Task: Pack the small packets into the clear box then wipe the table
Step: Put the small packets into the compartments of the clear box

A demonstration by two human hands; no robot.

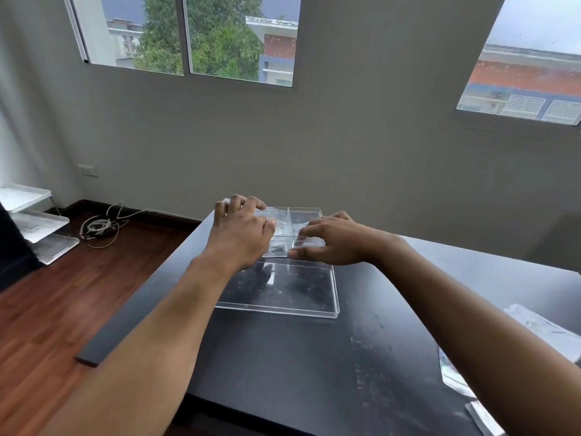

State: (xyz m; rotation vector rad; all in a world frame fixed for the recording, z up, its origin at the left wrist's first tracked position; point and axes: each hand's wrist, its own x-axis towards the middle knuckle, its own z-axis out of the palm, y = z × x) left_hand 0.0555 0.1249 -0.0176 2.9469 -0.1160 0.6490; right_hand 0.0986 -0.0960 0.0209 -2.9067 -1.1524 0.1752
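Observation:
A clear box [306, 217] with inner dividers stands near the far edge of the black table [314, 357]. Its clear lid [279, 291] lies flat on the table just in front of it. My left hand [242, 231] rests on the box's left side with the fingers curled over its far corner. On the box's right front part lies my right hand [330, 239], thumb at the front wall. Clear small packets [547, 332] lie at the table's right edge, partly hidden by my right forearm. Whether the box holds anything is hard to tell.
More clear plastic [456, 377] lies at the right front of the table. The table's left edge runs along a wooden floor with a coil of white cable [100, 228] and white trays [34, 221]. A grey wall with windows stands behind.

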